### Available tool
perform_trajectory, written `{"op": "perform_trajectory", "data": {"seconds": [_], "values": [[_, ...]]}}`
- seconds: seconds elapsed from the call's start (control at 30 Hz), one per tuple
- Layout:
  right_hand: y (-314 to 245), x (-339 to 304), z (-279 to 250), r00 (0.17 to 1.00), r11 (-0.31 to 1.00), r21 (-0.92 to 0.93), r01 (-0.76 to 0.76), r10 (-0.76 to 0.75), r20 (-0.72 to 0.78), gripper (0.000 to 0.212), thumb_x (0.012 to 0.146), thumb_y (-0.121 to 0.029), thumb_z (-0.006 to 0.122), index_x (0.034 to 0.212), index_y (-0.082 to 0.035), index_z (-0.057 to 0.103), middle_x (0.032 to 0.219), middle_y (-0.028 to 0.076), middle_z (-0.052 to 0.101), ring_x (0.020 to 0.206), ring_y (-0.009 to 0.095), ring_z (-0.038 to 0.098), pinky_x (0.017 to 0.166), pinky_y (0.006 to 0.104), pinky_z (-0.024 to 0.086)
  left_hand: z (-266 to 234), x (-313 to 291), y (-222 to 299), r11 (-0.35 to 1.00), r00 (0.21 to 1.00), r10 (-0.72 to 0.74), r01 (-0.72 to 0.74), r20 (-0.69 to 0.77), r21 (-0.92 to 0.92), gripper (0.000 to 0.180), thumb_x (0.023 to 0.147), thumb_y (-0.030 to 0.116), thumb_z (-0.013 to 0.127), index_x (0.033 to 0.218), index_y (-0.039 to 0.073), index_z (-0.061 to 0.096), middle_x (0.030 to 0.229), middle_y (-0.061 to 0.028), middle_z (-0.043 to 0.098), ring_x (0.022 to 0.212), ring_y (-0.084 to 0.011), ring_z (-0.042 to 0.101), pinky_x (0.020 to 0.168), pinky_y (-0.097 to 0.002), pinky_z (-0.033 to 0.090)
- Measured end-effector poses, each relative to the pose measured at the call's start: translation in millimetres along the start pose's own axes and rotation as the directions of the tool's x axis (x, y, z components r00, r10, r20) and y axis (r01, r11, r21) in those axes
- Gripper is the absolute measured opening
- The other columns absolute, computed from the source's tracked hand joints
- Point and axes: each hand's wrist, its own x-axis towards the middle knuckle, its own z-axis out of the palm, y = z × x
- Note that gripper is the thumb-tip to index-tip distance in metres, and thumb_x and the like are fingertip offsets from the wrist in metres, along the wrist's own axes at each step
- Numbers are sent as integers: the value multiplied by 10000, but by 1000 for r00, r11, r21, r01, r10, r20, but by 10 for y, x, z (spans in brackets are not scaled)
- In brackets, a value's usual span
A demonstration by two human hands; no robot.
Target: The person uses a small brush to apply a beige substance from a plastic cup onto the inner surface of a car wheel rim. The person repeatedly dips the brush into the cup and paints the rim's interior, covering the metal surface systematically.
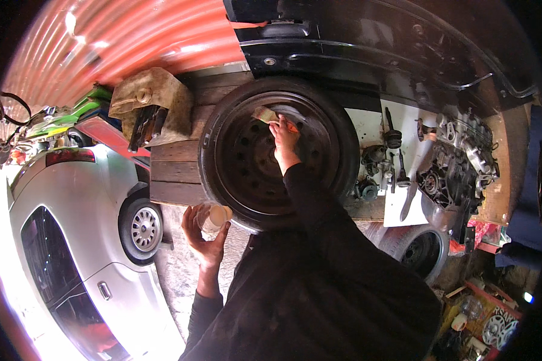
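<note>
A car wheel with a black tyre [214, 171] lies flat on a wooden bench, its dark steel rim [247, 174] facing up. My right hand [285, 143] is closed round a paintbrush with an orange handle; the pale bristles [264, 115] are at the far left inner wall of the rim. Whether they touch the metal I cannot tell. Beside the tyre's near left edge, my left hand [206, 245] grips a clear plastic cup [209, 218] that has something pale beige in or against it. The cup is tilted, and its contents are hard to make out.
The bench's wooden planks [173, 162] carry a stained, cut-open container [153, 96] with dark tools at left. An engine [457, 162] and greasy parts [393, 135] lie at right. Below them stands another tyre [424, 249]. A silver car [78, 240] is parked at left.
</note>
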Motion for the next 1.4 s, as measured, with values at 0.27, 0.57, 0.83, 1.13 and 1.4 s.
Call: {"op": "perform_trajectory", "data": {"seconds": [0.27, 0.57, 0.83, 1.13, 1.4], "values": [[509, -671, -170, 964, 984, -134, -119, 147, 221, 161, 970, -175, 701, 1054, -42, 672, 937, 60, 709, 863, 166, 707, 762, 308, 588, -49, -18, -5, 999, 1000, -10, 10, -1, 40, 959, 718, 33, 889, 1484, 12, 313, 1360, -189, 541, 1255, -289, 567, 1097, -428, 445], [466, -318, -97, 985, 994, -93, -56, 70, 155, 118, 963, -156, 694, 1038, -68, 671, 872, 54, 685, 747, 132, 662, 681, 285, 571, 21, 12, 15, 999, 999, 7, -8, 32, 35, 954, 725, 36, 885, 1488, 19, 313, 1337, -178, 565, 1246, -276, 577, 1094, -421, 445], [415, -269, -144, 997, 997, -5, 80, -80, 15, 109, 984, -169, 675, 1021, -67, 687, 847, 30, 681, 701, 126, 641, 615, 259, 531, -3, 30, 33, 998, 999, 37, -38, 34, 43, 932, 733, 11, 864, 1485, 2, 312, 1350, -203, 552, 1228, -297, 586, 1073, -428, 471], [346, -125, -337, 982, 994, 90, 64, -79, 169, 159, 955, -185, 716, 1056, -66, 683, 952, 56, 705, 853, 147, 696, 771, 318, 595, -37, -35, 13, 999, 1000, -5, 4, 22, 40, 949, 726, 19, 876, 1485, 5, 306, 1352, -200, 557, 1239, -293, 582, 1091, -429, 447], [-6, -393, -275, 828, 699, -680, -222, 503, 246, 123, 993, -171, 653, 1005, -60, 707, 944, 64, 723, 810, 156, 705, 699, 308, 594, -27, -12, -32, 998, 999, 31, -33, 39, 53, 950, 730, -8, 861, 1496, 13, 299, 1381, -199, 535, 1256, -306, 572, 1091, -444, 463]]}}
